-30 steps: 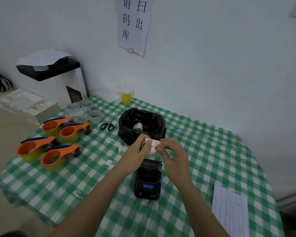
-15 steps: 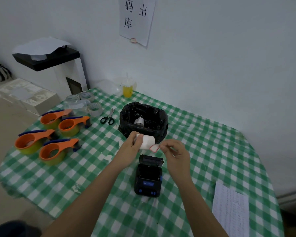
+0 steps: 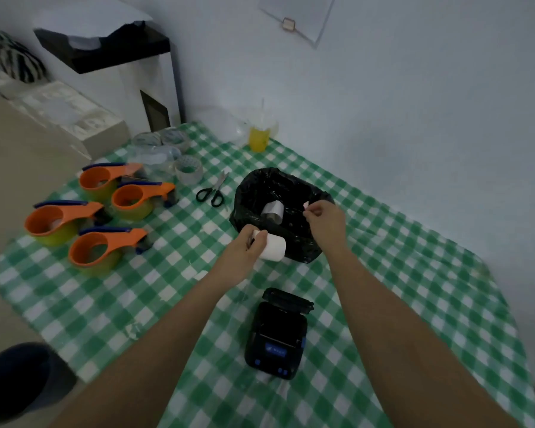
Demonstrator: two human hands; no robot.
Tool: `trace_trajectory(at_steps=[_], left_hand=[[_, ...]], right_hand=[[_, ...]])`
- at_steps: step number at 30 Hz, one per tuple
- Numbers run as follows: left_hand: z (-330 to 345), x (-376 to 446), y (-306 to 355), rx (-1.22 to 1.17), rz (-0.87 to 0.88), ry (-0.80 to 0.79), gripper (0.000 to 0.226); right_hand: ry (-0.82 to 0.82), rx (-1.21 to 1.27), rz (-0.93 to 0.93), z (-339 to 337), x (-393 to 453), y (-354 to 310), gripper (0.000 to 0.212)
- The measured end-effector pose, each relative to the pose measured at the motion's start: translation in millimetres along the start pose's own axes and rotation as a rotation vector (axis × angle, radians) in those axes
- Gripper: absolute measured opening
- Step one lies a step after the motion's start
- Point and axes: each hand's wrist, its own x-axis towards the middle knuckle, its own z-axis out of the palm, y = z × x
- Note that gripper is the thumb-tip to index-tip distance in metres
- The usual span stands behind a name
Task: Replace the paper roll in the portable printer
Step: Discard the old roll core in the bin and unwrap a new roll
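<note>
A: Green checked table (image 3: pixel 383 273) against a white wall. Printer (image 3: pixel 277 335) is sitting near centre, lid open, bay looking empty.

B: Hands?

A: Left hand (image 3: pixel 244 247) is wrapping around the new roll (image 3: pixel 272 248), just in front of the bin (image 3: pixel 275 211). Right hand (image 3: pixel 322 219) is pinching a small sticker (image 3: pixel 305 205) over the bin.

B: Progress?

A: Old roll (image 3: pixel 272 211) is lying in the bin. Loading and closing the lid are still pending, I reckon.

both your bare forearms reach forward; your left hand (image 3: pixel 244 247) is curled in a grip, your right hand (image 3: pixel 323 219) pinches with raised fingers (image 3: pixel 310 211).
</note>
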Motion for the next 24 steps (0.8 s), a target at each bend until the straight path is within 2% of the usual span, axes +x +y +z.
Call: trace_trajectory(at_steps=[3, 7, 10, 12, 15, 18, 22, 24], left_hand=[[-2, 11, -4, 0.000, -0.018, -0.018, 0.037], [-1, 19, -5, -0.021, -0.040, -0.041, 0.035], [1, 24, -7, -0.025, -0.043, -0.074, 0.035], [2, 25, -3, -0.043, -0.043, -0.104, 0.034], [5, 23, 7, -0.048, -0.044, -0.190, 0.028], [13, 15, 20, 0.000, -0.037, -0.263, 0.034], [24, 5, 25, 0.066, -0.034, -0.240, 0.037], [29, -3, 30, 0.069, -0.026, -0.237, 0.050]], right_hand=[[-0.073, -0.136, -0.016, 13, 30, 8, 0.006], [-0.196, -0.221, -0.040, 15, 42, 13, 0.019], [-0.262, 0.085, 0.002, 3, 20, 2, 0.021], [-0.449, 0.307, 0.097, -10, -8, -3, 0.025], [-0.657, 0.400, 0.151, -27, -49, 7, 0.031], [-0.658, 0.562, 0.173, -38, -81, 19, 0.024], [-0.658, 0.734, 0.259, -42, -109, 32, 0.023], [-0.630, 0.757, 0.283, -41, -121, 38, 0.024]])
